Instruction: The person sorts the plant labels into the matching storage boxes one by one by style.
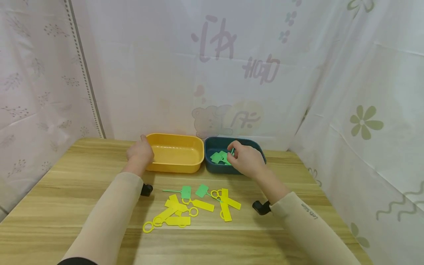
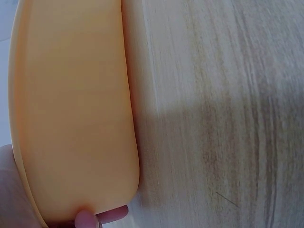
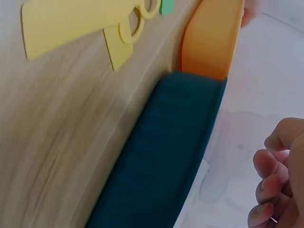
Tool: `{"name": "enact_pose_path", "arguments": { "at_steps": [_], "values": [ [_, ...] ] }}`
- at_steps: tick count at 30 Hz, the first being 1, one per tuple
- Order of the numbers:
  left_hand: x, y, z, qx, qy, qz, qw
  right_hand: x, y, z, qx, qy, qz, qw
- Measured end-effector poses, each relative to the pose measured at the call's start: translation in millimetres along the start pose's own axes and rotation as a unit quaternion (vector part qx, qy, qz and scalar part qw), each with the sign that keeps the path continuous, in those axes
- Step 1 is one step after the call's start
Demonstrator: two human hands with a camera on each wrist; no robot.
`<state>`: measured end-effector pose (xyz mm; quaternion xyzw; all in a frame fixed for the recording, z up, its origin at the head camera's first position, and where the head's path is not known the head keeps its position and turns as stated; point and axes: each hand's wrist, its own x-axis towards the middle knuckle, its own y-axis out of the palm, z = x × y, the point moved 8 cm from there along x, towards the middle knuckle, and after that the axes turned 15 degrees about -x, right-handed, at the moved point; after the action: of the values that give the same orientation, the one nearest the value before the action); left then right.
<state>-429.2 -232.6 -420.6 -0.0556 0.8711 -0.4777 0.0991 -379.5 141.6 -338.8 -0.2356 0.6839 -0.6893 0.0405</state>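
Observation:
My left hand grips the left end of a yellow-orange plastic box; its fingertips show against the box in the left wrist view. Over the right part of a dark teal box, my right hand hovers with thumb and fingers loosely bent and apart. Several green plastic tags lie inside the teal box, partly hidden by that hand. A thin green strip shows in the gap between thumb and forefinger. No tag is visible at the fingers in the right wrist view.
On the wooden table, before the boxes, lie several yellow ring-ended tags, more yellow tags to the right, and two green tags, one left and one right. A patterned white curtain hangs behind the boxes.

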Motion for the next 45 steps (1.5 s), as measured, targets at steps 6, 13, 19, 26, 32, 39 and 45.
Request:
{"name": "enact_pose_path", "arguments": {
  "at_steps": [6, 13, 19, 26, 32, 39, 45],
  "values": [
    [-1.5, -1.1, -0.8, -0.002, 0.000, 0.000, 1.0000, 0.4, 10, 25, -0.013, -0.038, 0.015, 0.9991],
    [-5.0, -2.1, -2.3, -0.005, 0.006, -0.010, 0.9999, 2.7, 23, 61, -0.028, -0.082, 0.043, 0.9953],
    [-3.6, -0.9, -0.9, -0.006, 0.004, -0.009, 0.9999, 0.6, 42, 94, -0.042, -0.120, 0.120, 0.9846],
    [1.8, 1.1, 1.8, -0.004, 0.005, -0.010, 0.9999, -7.0, 69, 125, -0.066, -0.173, 0.214, 0.9589],
    [4.6, 2.5, 3.0, -0.006, 0.001, -0.003, 1.0000, -13.7, 76, 144, -0.071, -0.214, 0.220, 0.9491],
    [3.4, 2.4, 1.9, -0.002, -0.003, 0.001, 1.0000, -14.8, 76, 152, -0.076, -0.221, 0.207, 0.9500],
    [-0.9, -1.2, -0.6, 0.001, 0.002, -0.011, 0.9999, -14.7, 76, 156, -0.080, -0.225, 0.202, 0.9498]
  ]
}}
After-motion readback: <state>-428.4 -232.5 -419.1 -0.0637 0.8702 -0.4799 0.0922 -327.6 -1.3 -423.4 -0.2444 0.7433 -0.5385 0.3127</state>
